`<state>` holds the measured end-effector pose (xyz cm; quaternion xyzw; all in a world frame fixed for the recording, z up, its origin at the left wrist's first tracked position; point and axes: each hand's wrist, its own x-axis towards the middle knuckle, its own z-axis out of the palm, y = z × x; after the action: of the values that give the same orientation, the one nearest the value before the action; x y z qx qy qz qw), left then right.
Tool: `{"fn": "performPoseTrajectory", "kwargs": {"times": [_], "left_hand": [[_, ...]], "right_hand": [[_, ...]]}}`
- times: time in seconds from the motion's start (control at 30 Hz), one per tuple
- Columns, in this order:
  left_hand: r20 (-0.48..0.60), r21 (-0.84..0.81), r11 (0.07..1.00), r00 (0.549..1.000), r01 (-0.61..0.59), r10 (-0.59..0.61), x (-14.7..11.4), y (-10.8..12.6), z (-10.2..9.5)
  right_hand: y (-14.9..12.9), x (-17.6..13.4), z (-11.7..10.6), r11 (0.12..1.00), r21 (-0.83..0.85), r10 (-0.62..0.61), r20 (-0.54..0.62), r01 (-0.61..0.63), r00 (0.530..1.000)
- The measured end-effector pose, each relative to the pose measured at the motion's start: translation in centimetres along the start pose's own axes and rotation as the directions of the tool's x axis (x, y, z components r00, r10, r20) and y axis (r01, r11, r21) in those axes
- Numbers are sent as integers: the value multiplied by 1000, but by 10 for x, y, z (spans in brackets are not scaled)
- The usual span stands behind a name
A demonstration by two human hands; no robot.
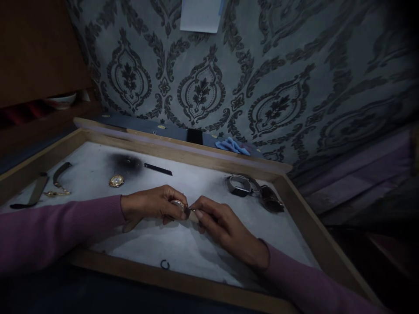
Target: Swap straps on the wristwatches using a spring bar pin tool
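Note:
My left hand (160, 203) is closed around a round watch (177, 204) with a pale face and a shiny rim. A short dark piece of strap (187, 211) shows at its right side. My right hand (222, 220) meets it there, thumb and forefinger pinched together. A thin bright bit shows at those fingertips, too small to name. Just below them a beige strip (194, 216) sticks out, possibly the strap's underside; its far end is hidden by the right fingers. Both hands are just above the white bottom of a shallow wooden tray (216, 152).
Inside the tray lie a gold watch head (116, 181), a black strip (158, 169), loose straps (37, 190), a gold-coloured chain piece (57, 192), a square-framed watch (239, 185), a dark round watch (271, 199) and a small black ring (165, 264). A blue cloth (232, 145) rests behind the rim.

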<state>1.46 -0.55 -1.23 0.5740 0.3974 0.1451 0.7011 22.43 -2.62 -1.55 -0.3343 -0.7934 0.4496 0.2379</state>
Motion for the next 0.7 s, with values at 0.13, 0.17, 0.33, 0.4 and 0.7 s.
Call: {"fn": "performPoseTrajectory", "kwargs": {"times": [0.13, 0.17, 0.33, 0.4, 0.7], "left_hand": [[3, -2, 1000, 1000, -5, 5, 0, 0, 0], [3, 0, 1000, 1000, -9, 9, 0, 0, 0], [1, 14, 1000, 1000, -4, 4, 0, 1, 0], [3, 26, 1000, 1000, -8, 8, 1, 0, -1], [12, 20, 999, 1000, -25, 25, 1, -1, -1]], "right_hand": [[1, -1, 1, 993, 89, 80, 17, -81, 997], [1, -1, 1, 988, 119, 96, 23, -98, 995], [3, -1, 3, 978, 169, 118, 32, -122, 993], [3, -1, 3, 978, 167, 118, 32, -122, 992], [2, 1, 4, 991, 70, 109, 21, -110, 994]]}}
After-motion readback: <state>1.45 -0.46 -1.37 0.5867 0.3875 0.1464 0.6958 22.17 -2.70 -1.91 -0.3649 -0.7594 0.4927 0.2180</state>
